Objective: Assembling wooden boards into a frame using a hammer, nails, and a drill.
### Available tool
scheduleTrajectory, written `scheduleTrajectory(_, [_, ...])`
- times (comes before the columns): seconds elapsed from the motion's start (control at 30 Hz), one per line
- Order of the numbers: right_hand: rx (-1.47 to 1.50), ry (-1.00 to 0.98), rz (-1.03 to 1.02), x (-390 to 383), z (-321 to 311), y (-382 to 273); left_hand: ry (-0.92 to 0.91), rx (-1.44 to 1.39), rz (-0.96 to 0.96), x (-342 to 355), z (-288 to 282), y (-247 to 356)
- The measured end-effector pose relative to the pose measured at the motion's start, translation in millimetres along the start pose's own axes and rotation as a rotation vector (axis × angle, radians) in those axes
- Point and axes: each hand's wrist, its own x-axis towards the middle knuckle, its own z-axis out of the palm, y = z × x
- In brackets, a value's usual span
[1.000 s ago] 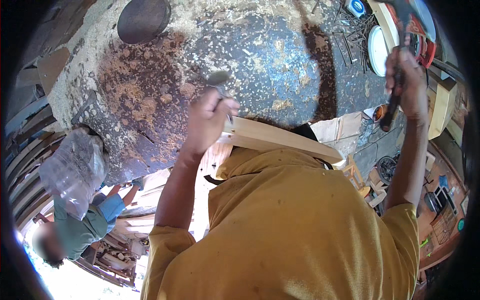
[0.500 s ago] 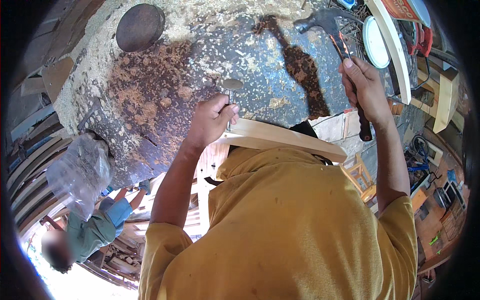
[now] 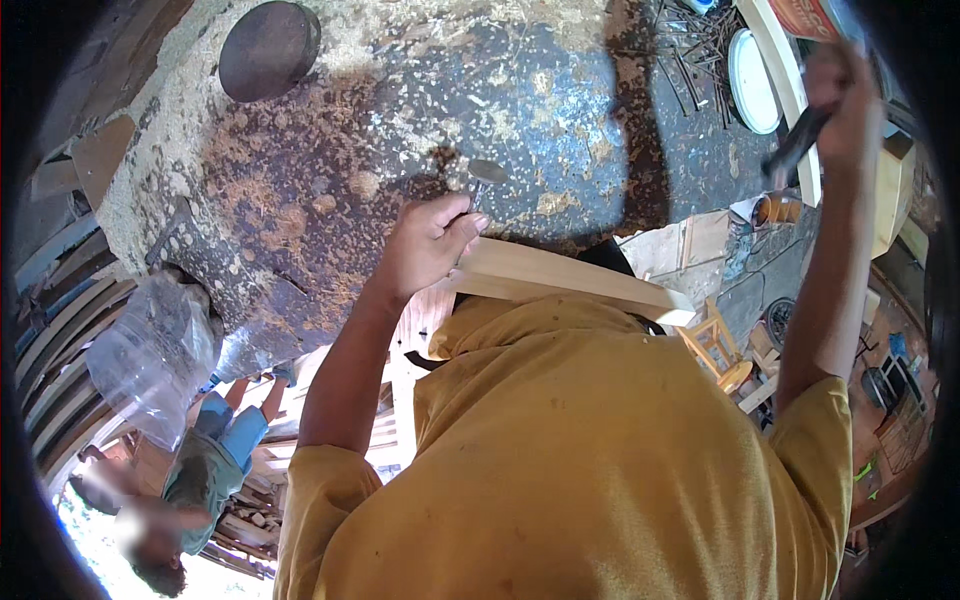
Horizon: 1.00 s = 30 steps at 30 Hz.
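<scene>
My left hand [image 3: 432,245] pinches an umbrella-head nail [image 3: 488,171], its broad round head showing above my fingers. The nail leans a little to the right over the left end of a pale wooden piece [image 3: 570,272]. Whether its point touches the wood is hidden by my fingers. That wood lies along the bench's near edge, against my body. Far to the right, my right hand [image 3: 842,105] is raised and closed around the dark handle of a hammer [image 3: 796,145]. Motion blurs this hand, and the hammer's head cannot be made out.
The stained workbench [image 3: 520,100] carries a dark round disc [image 3: 268,52], loose nails [image 3: 685,65] and a white lid [image 3: 753,82]. A long pale board [image 3: 785,85] stands on the right. A plastic bag [image 3: 155,350] hangs at left, near two people [image 3: 205,470].
My right hand has swung the hammer up and to the right, away from the bench. The nail in my left hand has tilted slightly right. A second person shows at lower left.
</scene>
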Motion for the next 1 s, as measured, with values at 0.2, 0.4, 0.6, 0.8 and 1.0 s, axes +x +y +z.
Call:
scheduleTrajectory(0.2, [-0.736,-0.309,-0.002,-73,132,-71,0.013,-0.025,-0.086,-20,-3,-6])
scheduleTrajectory(0.4, [0.484,0.079,0.489,-29,47,-56,0.468,-0.313,0.094,-6,-21,15])
scheduleTrajectory(0.6, [0.430,0.034,0.634,-47,102,-69,0.531,-0.248,0.045,-35,-29,-21])
scheduleTrajectory(0.8, [0.526,-0.089,0.683,-55,149,-70,0.505,-0.176,0.087,-37,-29,-25])
scheduleTrajectory(1.0, [0.415,-0.145,0.596,-39,159,-79,0.546,-0.276,0.079,-35,-22,-22])
